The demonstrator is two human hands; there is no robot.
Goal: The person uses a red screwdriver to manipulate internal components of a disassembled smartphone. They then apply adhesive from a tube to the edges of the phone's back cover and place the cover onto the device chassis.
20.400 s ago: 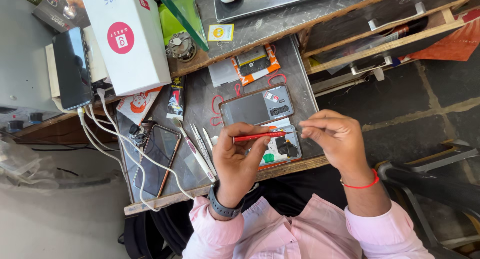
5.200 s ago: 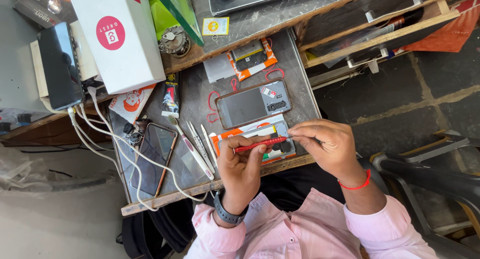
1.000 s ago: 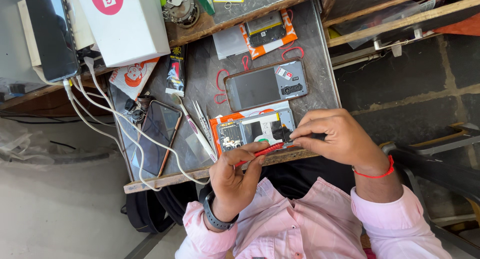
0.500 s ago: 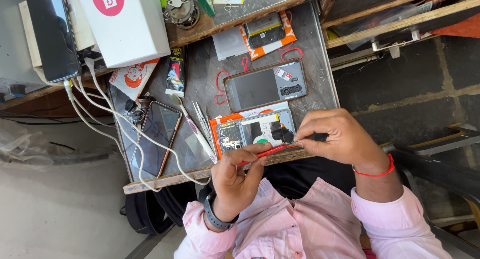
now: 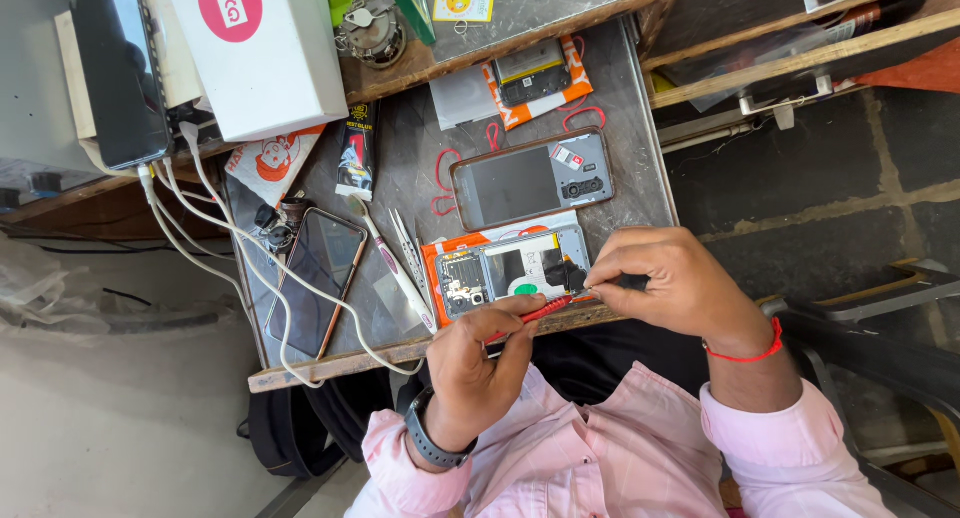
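Head view: we see an opened phone at the near edge of the bench. Our left hand grips a red screwdriver, tip at the phone's near rim; our right hand pinches the right end. Fastener work seems underway; next, a steady seated tip.

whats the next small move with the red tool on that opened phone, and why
Probably ease the red tool's tip down onto the black part inside the opened phone. The left hand holds the tool by its handle with the tip at the phone's edge, and the right hand pinches right beside that spot, seemingly steadying it.
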